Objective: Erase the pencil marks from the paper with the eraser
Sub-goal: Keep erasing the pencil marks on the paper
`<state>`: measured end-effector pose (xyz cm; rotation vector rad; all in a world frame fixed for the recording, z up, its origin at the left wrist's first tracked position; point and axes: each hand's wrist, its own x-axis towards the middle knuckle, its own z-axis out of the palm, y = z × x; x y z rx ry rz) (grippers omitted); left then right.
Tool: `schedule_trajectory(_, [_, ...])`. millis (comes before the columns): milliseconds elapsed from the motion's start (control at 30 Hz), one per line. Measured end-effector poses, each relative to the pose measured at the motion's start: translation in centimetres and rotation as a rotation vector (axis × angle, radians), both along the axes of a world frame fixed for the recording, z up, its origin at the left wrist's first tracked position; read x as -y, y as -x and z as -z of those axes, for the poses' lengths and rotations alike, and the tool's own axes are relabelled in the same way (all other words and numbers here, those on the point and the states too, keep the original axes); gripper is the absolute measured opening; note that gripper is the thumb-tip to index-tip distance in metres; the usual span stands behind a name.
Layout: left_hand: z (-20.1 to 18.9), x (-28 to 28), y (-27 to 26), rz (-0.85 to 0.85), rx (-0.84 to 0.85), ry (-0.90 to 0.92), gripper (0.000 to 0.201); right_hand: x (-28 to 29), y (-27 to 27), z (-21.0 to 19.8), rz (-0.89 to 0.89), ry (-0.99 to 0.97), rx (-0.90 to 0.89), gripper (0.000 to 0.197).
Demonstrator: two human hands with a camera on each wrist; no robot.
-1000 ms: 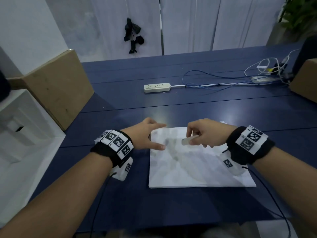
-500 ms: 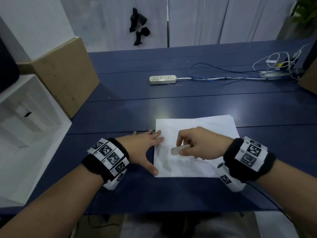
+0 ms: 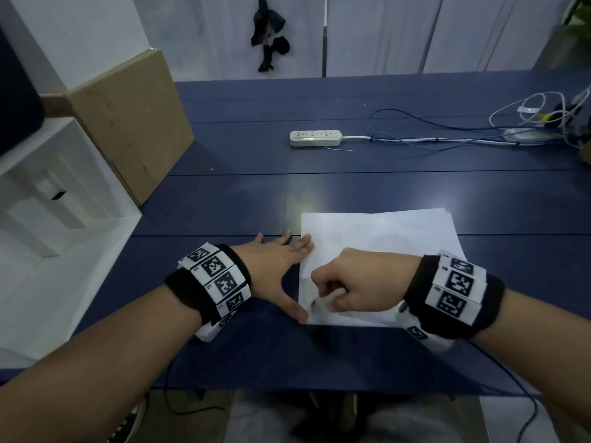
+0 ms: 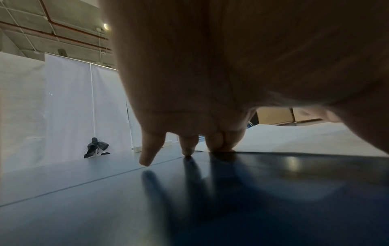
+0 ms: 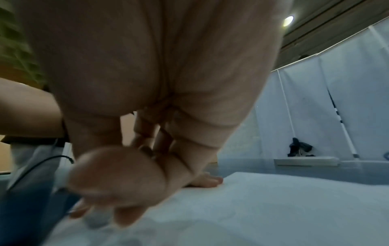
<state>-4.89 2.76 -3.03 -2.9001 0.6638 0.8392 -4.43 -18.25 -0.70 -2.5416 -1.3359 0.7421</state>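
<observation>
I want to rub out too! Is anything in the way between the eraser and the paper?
Nothing visible is. The right hand pinches the eraser and its dark tip is down on the paper, near the left edge. The left hand lies flat on the table, fingertips and thumb on that edge, beside the eraser, not under it.

Bare table (image 3: 399, 183) lies beyond the paper (image 3: 399, 231); power strip (image 3: 316, 137) and cardboard box (image 3: 131, 123) bound it.
</observation>
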Motion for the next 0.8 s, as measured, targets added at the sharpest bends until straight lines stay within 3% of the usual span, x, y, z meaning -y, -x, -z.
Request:
schedule_trajectory(233, [0.1, -0.1, 0.0, -0.029, -0.037, 0.007, 0.134, -0.5, -3.5, -1.1, 0.175, -0.055, 0.171, 0.02])
schedule_trajectory(433, [-0.1, 0.1, 0.2, -0.041, -0.041, 0.002, 0.136, 0.0, -1.2, 0.1, 0.015, 0.034, -0.043, 0.011])
schedule_trajectory(633, [-0.3, 0.2, 0.1, -0.045, -0.057, 0.0, 0.135, -0.3, -4.1, -0.4, 0.207, -0.054, 0.2, 0.007])
schedule_trajectory(800, [-0.1, 0.1, 0.0, -0.054, -0.051, 0.007, 0.139, 0.0, -1.1, -0.6, 0.077, 0.023, -0.143, 0.009])
